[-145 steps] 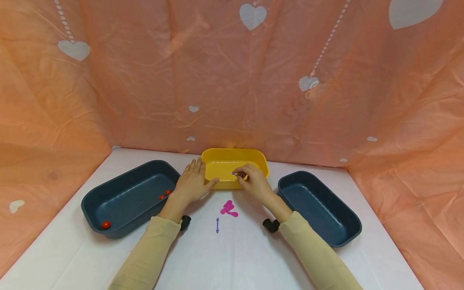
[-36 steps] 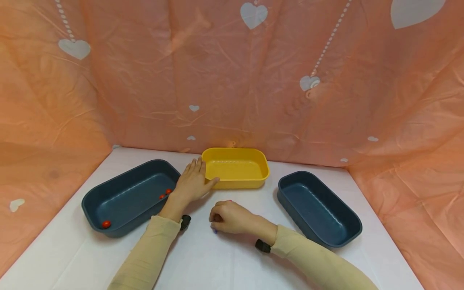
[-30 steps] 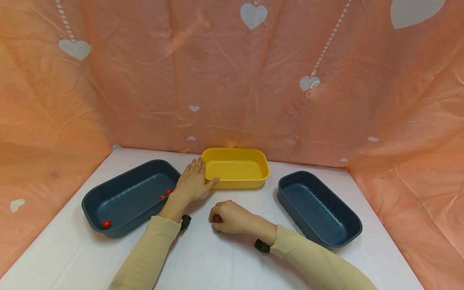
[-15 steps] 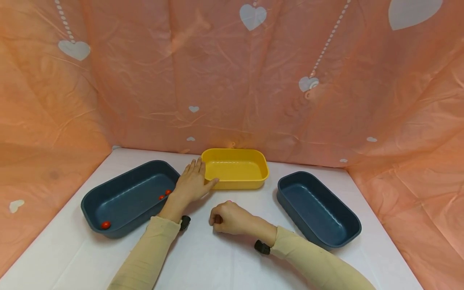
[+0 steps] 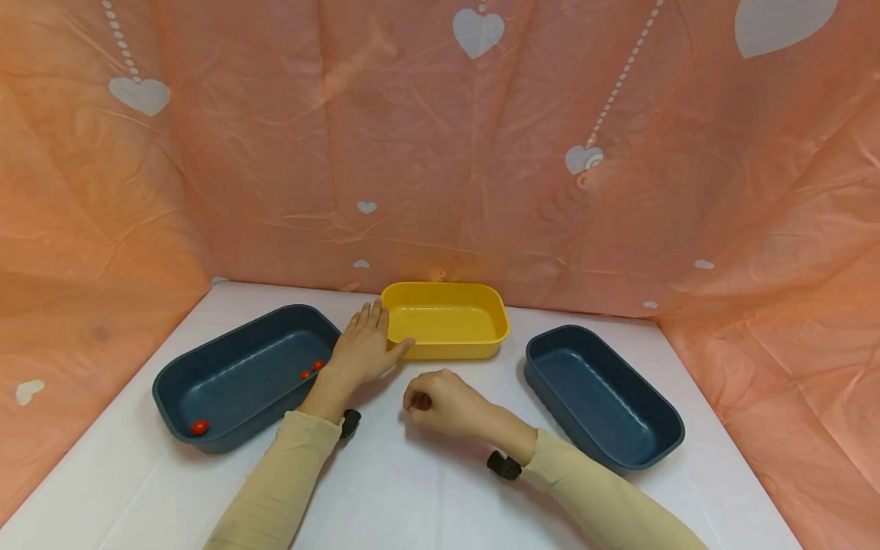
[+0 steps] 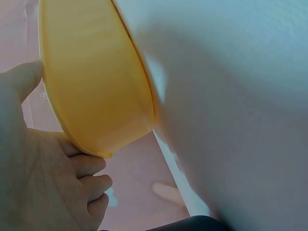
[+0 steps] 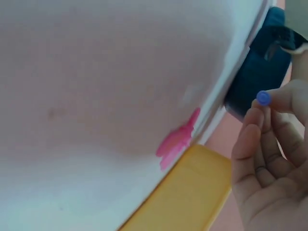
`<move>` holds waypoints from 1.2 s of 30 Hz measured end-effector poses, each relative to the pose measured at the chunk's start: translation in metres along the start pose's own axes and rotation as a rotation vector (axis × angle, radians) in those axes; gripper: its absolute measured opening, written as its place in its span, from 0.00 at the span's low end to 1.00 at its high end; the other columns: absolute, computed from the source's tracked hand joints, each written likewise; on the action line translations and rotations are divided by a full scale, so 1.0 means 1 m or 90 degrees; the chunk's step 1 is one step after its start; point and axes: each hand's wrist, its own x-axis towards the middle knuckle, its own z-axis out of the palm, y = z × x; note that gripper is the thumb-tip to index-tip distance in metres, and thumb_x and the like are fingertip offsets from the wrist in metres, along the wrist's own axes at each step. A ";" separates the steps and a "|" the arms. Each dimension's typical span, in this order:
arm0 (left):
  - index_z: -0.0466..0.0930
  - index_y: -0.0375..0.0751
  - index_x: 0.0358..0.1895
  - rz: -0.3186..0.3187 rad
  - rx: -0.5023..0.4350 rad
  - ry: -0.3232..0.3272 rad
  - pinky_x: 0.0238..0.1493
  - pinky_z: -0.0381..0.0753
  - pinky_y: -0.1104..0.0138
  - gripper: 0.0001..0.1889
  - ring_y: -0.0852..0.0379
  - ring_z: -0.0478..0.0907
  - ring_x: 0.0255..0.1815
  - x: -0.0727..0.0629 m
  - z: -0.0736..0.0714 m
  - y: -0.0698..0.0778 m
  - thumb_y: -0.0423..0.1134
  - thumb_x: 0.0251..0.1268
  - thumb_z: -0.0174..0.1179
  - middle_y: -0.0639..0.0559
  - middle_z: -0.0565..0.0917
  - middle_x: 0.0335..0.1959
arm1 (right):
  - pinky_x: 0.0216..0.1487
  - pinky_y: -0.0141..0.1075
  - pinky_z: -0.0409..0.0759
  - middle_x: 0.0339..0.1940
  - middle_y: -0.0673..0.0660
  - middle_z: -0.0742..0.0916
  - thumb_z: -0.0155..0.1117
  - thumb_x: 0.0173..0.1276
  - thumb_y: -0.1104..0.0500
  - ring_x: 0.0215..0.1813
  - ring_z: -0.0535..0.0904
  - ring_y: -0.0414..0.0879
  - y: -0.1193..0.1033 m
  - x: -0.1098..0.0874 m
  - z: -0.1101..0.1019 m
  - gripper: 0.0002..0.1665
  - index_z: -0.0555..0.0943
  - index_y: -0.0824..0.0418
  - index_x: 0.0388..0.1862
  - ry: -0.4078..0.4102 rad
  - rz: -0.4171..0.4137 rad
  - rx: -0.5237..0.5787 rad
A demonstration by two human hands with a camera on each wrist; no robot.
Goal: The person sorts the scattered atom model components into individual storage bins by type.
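Small blue piece (image 7: 263, 98) at the tips of the right-hand grip (image 5: 447, 403)

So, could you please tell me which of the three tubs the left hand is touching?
The yellow tub, the middle one at the back; the left hand touches its rim. The left tub and right tub are dark blue.

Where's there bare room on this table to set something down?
Mainly the near white tabletop between the two sleeves; a slim gap also separates the yellow tray from the right dark tray. It's crowded in front of the yellow tray, where pink pieces lie near the right hand, and at its left end, where the left hand touches it.
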 end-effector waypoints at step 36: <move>0.47 0.25 0.81 -0.014 -0.008 -0.014 0.84 0.42 0.47 0.50 0.35 0.42 0.85 -0.001 -0.002 0.002 0.66 0.78 0.48 0.31 0.46 0.84 | 0.46 0.40 0.88 0.37 0.59 0.90 0.70 0.70 0.68 0.38 0.86 0.51 0.064 0.038 -0.046 0.04 0.87 0.66 0.42 0.332 0.165 0.068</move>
